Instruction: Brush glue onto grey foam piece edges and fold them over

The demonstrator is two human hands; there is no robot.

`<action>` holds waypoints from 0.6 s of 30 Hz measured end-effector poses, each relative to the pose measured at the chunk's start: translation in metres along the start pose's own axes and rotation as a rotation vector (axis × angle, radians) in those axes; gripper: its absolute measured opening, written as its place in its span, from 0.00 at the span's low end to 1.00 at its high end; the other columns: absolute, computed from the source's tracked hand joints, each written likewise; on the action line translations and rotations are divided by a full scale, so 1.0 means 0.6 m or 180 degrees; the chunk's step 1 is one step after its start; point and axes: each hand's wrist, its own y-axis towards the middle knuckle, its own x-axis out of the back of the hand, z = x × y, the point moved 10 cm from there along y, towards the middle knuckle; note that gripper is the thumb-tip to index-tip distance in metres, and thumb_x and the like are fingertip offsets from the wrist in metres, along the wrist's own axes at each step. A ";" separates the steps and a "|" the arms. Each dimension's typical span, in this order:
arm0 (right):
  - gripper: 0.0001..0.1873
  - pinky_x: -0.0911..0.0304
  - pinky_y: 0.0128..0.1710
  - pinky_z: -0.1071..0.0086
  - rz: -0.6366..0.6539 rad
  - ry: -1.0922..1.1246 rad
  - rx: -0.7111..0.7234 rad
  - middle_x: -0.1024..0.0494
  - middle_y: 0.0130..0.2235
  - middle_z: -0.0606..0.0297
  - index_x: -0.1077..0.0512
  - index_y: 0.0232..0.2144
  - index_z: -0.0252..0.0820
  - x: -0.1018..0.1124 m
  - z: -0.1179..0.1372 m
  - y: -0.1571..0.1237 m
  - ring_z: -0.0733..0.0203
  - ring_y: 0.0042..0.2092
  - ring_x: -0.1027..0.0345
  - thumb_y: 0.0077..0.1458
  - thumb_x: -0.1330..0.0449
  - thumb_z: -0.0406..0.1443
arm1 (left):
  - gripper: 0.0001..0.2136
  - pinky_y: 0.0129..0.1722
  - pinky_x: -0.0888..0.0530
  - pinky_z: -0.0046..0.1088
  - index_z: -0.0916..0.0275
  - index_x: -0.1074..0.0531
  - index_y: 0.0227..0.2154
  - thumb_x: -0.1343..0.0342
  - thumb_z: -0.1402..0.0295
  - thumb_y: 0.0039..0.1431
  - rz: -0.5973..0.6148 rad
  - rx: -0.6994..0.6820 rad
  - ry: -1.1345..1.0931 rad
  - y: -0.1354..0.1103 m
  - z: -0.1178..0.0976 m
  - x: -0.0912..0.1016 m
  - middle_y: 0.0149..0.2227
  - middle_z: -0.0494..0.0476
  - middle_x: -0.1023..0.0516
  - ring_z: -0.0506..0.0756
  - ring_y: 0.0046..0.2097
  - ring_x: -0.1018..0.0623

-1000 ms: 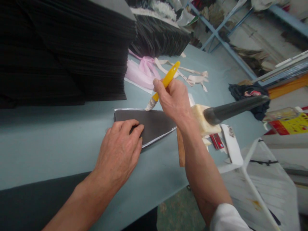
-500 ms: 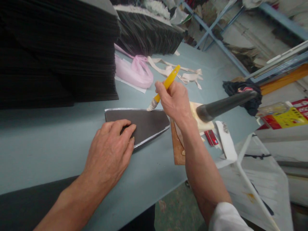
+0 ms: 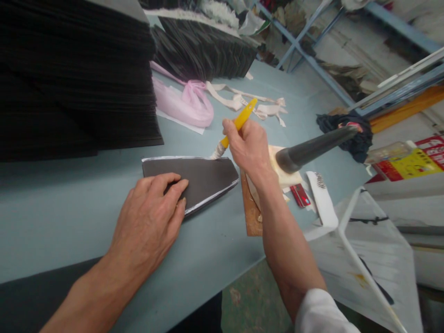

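A dark, wedge-shaped flat piece (image 3: 204,175) with a pale edge lies on the blue-grey table (image 3: 69,212). My left hand (image 3: 149,222) lies flat on its near left part, fingers stretched out and pressing it down. My right hand (image 3: 248,145) is closed round a yellow-handled brush (image 3: 239,121). The brush's whitish bristle tip touches the far edge of the dark piece.
Tall stacks of dark sheets (image 3: 76,69) stand at the back left. A pink bag (image 3: 187,101) and white straps (image 3: 256,104) lie behind. To the right are a brown board (image 3: 250,212), a black handle (image 3: 312,145), a small red object (image 3: 300,195) and a dark cloth (image 3: 347,132).
The view has drifted, so everything sits a little further left. My right hand holds the brush at the far edge of the dark piece throughout. My left hand stays pressed on it.
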 end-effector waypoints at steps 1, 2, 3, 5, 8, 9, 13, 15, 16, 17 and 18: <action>0.19 0.33 0.44 0.60 -0.0048 -0.0088 -0.0003 0.29 0.28 0.67 0.23 0.33 0.46 0.007 -0.009 0.001 0.56 0.37 0.29 0.75 0.42 0.48 | 0.19 0.54 0.23 0.52 0.63 0.23 0.60 0.56 0.66 0.78 -0.0009 -0.0013 0.0013 0.000 0.000 0.000 0.61 0.68 0.20 0.70 0.58 0.22; 0.19 0.33 0.44 0.59 -0.0086 -0.0178 -0.0012 0.29 0.29 0.67 0.23 0.34 0.46 0.013 -0.016 0.002 0.56 0.37 0.29 0.75 0.42 0.47 | 0.19 0.54 0.22 0.52 0.63 0.23 0.60 0.56 0.66 0.78 -0.0026 -0.0036 0.0029 -0.001 0.000 0.000 0.61 0.68 0.21 0.70 0.58 0.22; 0.18 0.33 0.45 0.59 -0.0114 -0.0256 -0.0020 0.29 0.29 0.67 0.22 0.35 0.46 0.019 -0.022 0.004 0.55 0.38 0.29 0.75 0.43 0.47 | 0.19 0.54 0.22 0.52 0.63 0.23 0.60 0.56 0.65 0.78 -0.0043 -0.0062 0.0045 -0.002 -0.001 0.000 0.61 0.68 0.21 0.70 0.57 0.22; 0.18 0.33 0.45 0.59 -0.0147 -0.0344 -0.0012 0.29 0.30 0.67 0.22 0.38 0.46 0.026 -0.028 0.005 0.55 0.38 0.29 0.76 0.44 0.47 | 0.19 0.54 0.22 0.52 0.63 0.23 0.60 0.56 0.65 0.79 -0.0074 -0.0099 0.0065 -0.003 0.000 0.000 0.60 0.67 0.20 0.69 0.57 0.21; 0.19 0.33 0.45 0.59 -0.0147 -0.0311 0.0061 0.28 0.30 0.67 0.21 0.40 0.47 0.025 -0.023 0.004 0.55 0.39 0.28 0.77 0.47 0.48 | 0.20 0.54 0.22 0.52 0.63 0.23 0.60 0.56 0.64 0.79 -0.0056 -0.0097 0.0055 -0.004 0.002 -0.001 0.60 0.67 0.21 0.69 0.57 0.21; 0.20 0.33 0.45 0.60 -0.0138 -0.0287 0.0076 0.28 0.30 0.67 0.22 0.39 0.47 0.024 -0.022 0.003 0.55 0.38 0.28 0.77 0.47 0.48 | 0.20 0.55 0.22 0.53 0.63 0.23 0.61 0.56 0.64 0.79 -0.0033 -0.0091 0.0043 -0.004 0.003 -0.002 0.60 0.67 0.21 0.69 0.58 0.22; 0.23 0.36 0.41 0.62 -0.0123 -0.0359 -0.0010 0.29 0.28 0.66 0.26 0.33 0.46 0.027 -0.031 0.001 0.56 0.37 0.29 0.76 0.46 0.51 | 0.20 0.55 0.22 0.54 0.63 0.23 0.61 0.56 0.64 0.79 -0.0005 -0.0065 0.0007 -0.004 0.004 -0.003 0.60 0.67 0.21 0.70 0.58 0.22; 0.23 0.38 0.40 0.63 -0.0123 -0.0536 -0.0076 0.31 0.26 0.67 0.28 0.30 0.47 0.037 -0.041 0.003 0.55 0.36 0.30 0.74 0.43 0.51 | 0.20 0.55 0.22 0.54 0.63 0.23 0.61 0.56 0.64 0.79 -0.0034 -0.0069 -0.0005 -0.004 0.003 -0.002 0.60 0.67 0.20 0.70 0.58 0.22; 0.23 0.40 0.39 0.63 -0.0122 -0.0632 -0.0110 0.32 0.25 0.67 0.30 0.28 0.47 0.042 -0.046 0.005 0.55 0.35 0.31 0.74 0.42 0.51 | 0.21 0.54 0.22 0.54 0.64 0.23 0.61 0.56 0.64 0.79 -0.0047 -0.0074 -0.0011 -0.003 0.003 -0.002 0.60 0.68 0.20 0.70 0.58 0.21; 0.23 0.40 0.39 0.63 -0.0126 -0.0709 -0.0147 0.33 0.25 0.68 0.31 0.27 0.47 0.048 -0.051 0.006 0.56 0.34 0.33 0.73 0.41 0.51 | 0.21 0.54 0.22 0.54 0.64 0.23 0.61 0.56 0.64 0.78 -0.0063 -0.0073 -0.0012 -0.003 0.003 -0.002 0.60 0.68 0.20 0.71 0.58 0.21; 0.23 0.41 0.39 0.63 -0.0137 -0.0752 -0.0177 0.34 0.25 0.68 0.32 0.26 0.47 0.053 -0.053 0.006 0.56 0.34 0.34 0.72 0.41 0.51 | 0.21 0.54 0.22 0.54 0.64 0.22 0.60 0.56 0.64 0.78 -0.0077 -0.0069 -0.0011 -0.003 0.003 -0.002 0.60 0.69 0.20 0.71 0.58 0.21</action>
